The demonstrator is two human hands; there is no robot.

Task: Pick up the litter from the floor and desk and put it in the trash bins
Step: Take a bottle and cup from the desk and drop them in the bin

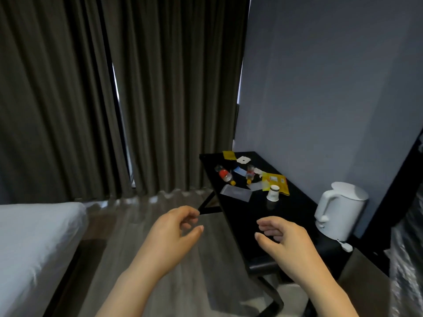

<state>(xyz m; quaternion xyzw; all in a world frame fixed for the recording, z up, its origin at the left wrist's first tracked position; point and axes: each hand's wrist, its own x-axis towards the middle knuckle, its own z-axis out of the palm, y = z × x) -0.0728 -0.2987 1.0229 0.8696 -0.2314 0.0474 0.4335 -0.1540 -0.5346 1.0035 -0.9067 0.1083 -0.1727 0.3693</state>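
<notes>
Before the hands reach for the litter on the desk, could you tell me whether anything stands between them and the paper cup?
Nothing visible does. Both hands, left and right, are empty and open, short of the litter. The stretch of desk between the right hand and the upside-down cup is bare. The kettle stands off to the right, out of that path.

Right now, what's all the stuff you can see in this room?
Desk: 1, black, right, by the wall.
Bottles: 2, clear with orange caps, lying on the desk's far half.
Yellow wrappers: 2, one at the far end, one beside the cup.
Paper cup: 1, white, upside down, mid-desk.
Clear wrapper: 1, flat, near the cup.
Kettle: 1, white, right desk edge.
Curtains: dark grey, behind.
Bed: 1, white, left.
Left hand: empty, fingers curled.
Right hand: empty, over the desk.
</notes>
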